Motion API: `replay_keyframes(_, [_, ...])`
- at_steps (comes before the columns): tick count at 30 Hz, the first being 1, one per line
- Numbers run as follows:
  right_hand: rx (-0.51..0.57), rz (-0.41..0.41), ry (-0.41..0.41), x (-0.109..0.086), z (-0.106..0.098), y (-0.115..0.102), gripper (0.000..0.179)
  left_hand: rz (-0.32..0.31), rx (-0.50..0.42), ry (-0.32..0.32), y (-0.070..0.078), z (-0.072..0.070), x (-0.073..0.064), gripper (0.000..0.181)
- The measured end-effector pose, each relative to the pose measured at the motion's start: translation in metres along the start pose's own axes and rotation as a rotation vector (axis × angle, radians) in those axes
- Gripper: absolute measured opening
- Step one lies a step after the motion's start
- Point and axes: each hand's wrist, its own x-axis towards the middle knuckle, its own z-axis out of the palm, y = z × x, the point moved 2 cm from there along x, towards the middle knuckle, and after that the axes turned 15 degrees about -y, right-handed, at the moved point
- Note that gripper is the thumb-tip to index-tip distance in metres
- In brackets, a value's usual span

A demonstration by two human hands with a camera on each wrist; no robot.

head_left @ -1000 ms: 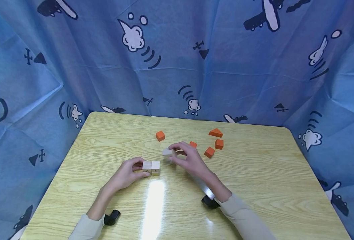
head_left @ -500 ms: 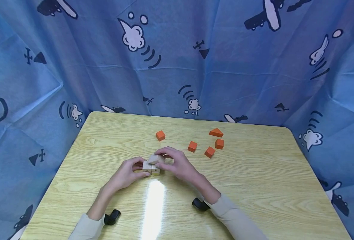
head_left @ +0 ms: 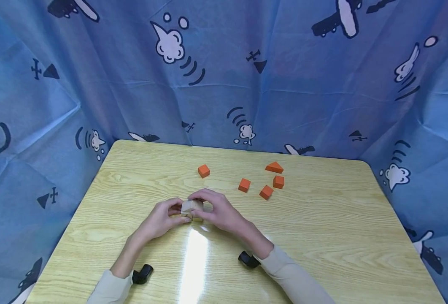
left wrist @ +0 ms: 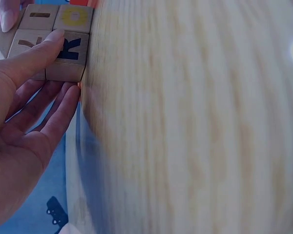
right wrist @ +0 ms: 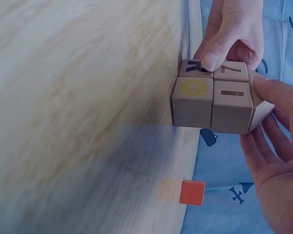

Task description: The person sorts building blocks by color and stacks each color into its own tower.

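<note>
Four wooden letter cubes stand two wide and two high. Below are a cube with a dark R (right wrist: pixel 189 66) and one with a yellow ring (right wrist: pixel 193 102); above are one with a brown angular letter (left wrist: pixel 29 43) and one with a brown bar (right wrist: pixel 232 108). My left hand (head_left: pixel 161 219) holds this stack from the left, its thumb across the R side and its fingers behind. On top lies a pale wooden roof-shaped block (head_left: pixel 192 205), pinched by my right hand (head_left: pixel 218 211). The right fingers partly cover that block.
Behind the stack stands an orange cube (head_left: pixel 203 171). To the right are orange cubes (head_left: pixel 244 185), (head_left: pixel 266 192), (head_left: pixel 279 182) and an orange triangular block (head_left: pixel 274 167). A blue patterned cloth (head_left: pixel 216 84) hangs behind the table (head_left: pixel 322 223).
My right hand has moved left and carried the roof-shaped block from beside the cubes onto their top. My left hand has stayed in place at the stack.
</note>
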Motion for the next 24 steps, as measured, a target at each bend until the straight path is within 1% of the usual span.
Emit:
replay_keyframes(6, [-0.029,0.008,-0.024,0.0004,0.0009,-0.0003,0.043,0.0,0.0,0.0,0.0004,-0.0004,0.0003,0.03])
replay_keyframes(8, [-0.046,0.04,-0.039,-0.0014,0.0009,0.0005,0.048,0.005,0.0,-0.002,0.0003,-0.0004,0.0007,0.03])
replay_keyframes(12, [-0.057,0.135,-0.079,-0.0056,0.0015,0.0027,0.055,0.003,0.0,0.008,-0.0004,-0.0007,0.0017,0.028])
replay_keyframes(15, [-0.057,0.192,-0.107,-0.0074,0.0031,0.0054,0.054,-0.003,0.001,0.014,-0.0008,-0.0009,0.0016,0.028])
replay_keyframes(18, [-0.076,0.22,-0.118,-0.0078,0.0045,0.007,0.05,-0.006,0.001,0.014,-0.0005,-0.0005,0.0013,0.028])
replay_keyframes(24, [-0.164,0.211,-0.107,-0.0078,0.007,0.0058,0.043,-0.015,0.005,0.009,0.0005,0.0004,0.0003,0.028])
